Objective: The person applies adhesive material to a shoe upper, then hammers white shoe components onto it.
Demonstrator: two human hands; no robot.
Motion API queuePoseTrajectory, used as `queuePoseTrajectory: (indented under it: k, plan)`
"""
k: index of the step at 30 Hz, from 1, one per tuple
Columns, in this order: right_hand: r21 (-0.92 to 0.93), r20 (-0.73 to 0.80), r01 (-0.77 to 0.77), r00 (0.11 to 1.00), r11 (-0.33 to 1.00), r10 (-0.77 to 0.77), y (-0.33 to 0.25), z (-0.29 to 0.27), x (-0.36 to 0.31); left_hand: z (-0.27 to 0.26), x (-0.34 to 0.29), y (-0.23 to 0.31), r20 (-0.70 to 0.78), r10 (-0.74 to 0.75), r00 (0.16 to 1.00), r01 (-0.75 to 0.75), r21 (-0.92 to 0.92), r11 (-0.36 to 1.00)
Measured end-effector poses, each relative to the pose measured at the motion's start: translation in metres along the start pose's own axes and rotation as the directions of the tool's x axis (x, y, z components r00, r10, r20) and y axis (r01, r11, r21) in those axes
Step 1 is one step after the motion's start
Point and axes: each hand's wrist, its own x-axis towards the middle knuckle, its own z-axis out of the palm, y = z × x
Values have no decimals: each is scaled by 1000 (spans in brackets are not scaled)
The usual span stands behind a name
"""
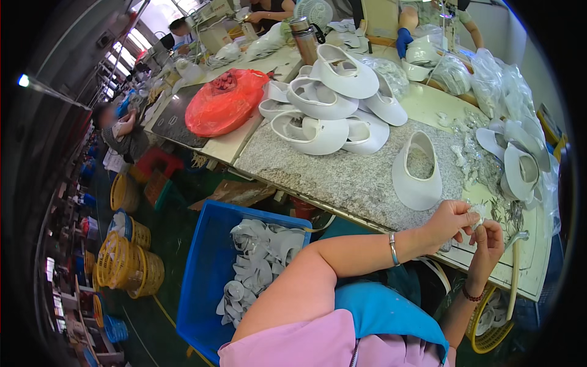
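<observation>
Both of my hands meet over the table's near right edge. They pinch a small translucent white piece [479,211] whose kind I cannot make out. My left hand [451,224], with a silver bangle at the wrist, grips it between thumb and fingertips from the left. From below, my right hand [486,241] has its fingertips closed on it; a beaded bracelet is on that wrist. Just beyond my left hand, a single white shoe upper [422,189] lies on the stone slab [361,183]. More white shoe uppers [318,134] are piled farther left.
A hammer [515,257] lies at the table's right edge, near loose metal tools. Clear small pieces [468,153] and more uppers [520,171] lie at right. A red plastic bag [226,101] and steel flask [302,40] stand farther back. A blue crate [195,281] of white pieces sits at left.
</observation>
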Motion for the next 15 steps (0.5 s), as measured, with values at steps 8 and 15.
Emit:
queuePoseTrajectory:
  k: [8,15]
  plan:
    - [299,-68,-59,994,952,83,-1,21,-16,-8,-21,16,172,-203,964,253,-366,896]
    - [105,-86,-130,987,986,139,-29,46,-1,-22,-24,24,-63,-83,995,90,119,989]
